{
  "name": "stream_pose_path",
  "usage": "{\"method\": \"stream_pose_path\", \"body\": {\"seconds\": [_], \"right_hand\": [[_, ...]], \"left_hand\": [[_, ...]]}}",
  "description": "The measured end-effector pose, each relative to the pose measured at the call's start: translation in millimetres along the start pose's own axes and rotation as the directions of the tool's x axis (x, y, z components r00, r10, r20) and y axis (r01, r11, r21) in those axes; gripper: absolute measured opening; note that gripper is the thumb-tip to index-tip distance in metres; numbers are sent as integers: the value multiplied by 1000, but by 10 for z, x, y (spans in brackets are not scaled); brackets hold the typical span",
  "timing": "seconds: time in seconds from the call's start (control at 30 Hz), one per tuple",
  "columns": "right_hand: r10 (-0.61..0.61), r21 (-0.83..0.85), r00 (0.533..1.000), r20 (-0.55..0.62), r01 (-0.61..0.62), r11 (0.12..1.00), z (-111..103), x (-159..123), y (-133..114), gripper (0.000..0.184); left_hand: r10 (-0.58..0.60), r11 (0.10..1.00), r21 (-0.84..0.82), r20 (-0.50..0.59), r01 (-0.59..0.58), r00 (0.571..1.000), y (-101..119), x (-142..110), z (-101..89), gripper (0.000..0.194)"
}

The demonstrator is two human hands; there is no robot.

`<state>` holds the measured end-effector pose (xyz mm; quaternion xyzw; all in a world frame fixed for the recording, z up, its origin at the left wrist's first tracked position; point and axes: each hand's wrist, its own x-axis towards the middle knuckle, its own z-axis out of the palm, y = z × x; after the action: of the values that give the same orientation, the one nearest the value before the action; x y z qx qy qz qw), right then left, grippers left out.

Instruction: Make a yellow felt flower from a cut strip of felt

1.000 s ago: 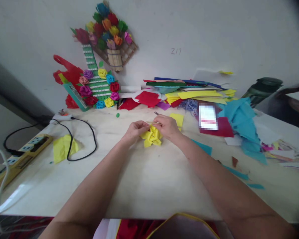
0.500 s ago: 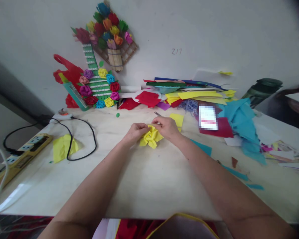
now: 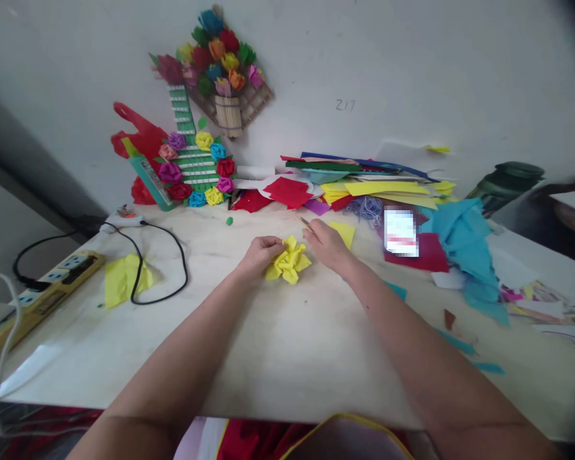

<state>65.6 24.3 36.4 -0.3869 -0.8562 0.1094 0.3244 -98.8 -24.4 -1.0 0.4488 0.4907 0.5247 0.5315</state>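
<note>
On the pale table (image 3: 278,345), the left hand (image 3: 259,254) is nearer, its fingers pinching the far-left edge of a yellow paper flower (image 3: 288,260). The right hand (image 3: 326,243) sits just apart, closed around a slim stick (image 3: 305,222) pointing away and leftward. The roundish flower, without clear long axis, lies between both hands, slightly toward the person.

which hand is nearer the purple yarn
Right. The right hand, holding a thin tool, is to the left of the yarn and closer to the person; the left hand is farther left, holding the yellow paper flower.
</note>
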Motion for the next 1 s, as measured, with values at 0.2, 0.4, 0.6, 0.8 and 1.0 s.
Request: {"method": "stream_pose_path", "body": {"seconds": [0.2,0.4,0.6,0.8,1.0], "right_hand": [[26,34,999,42,-28,999,-3,-31,-34,31],[-116,134,993,32,111,985,34,11,34,22],[-57,255,996,64,39,966,41,-5,65,23],[76,417,948,310,-207,885,-18,-18,39,38],[19,510,954,300,-177,842,-60,-11,5,27]], "left_hand": [[22,1000,20,-6,-22,1000,50,-31,18,21],[9,1000,3,24,-9,1000,100,-76,49,24],[3,1000,3,1,-3,1000,109,-91,63,24],[0,1000,-26,15,0,1000,100,-74,60,21],[23,999,-37,48,-21,999,90,-73,61,23]]}}
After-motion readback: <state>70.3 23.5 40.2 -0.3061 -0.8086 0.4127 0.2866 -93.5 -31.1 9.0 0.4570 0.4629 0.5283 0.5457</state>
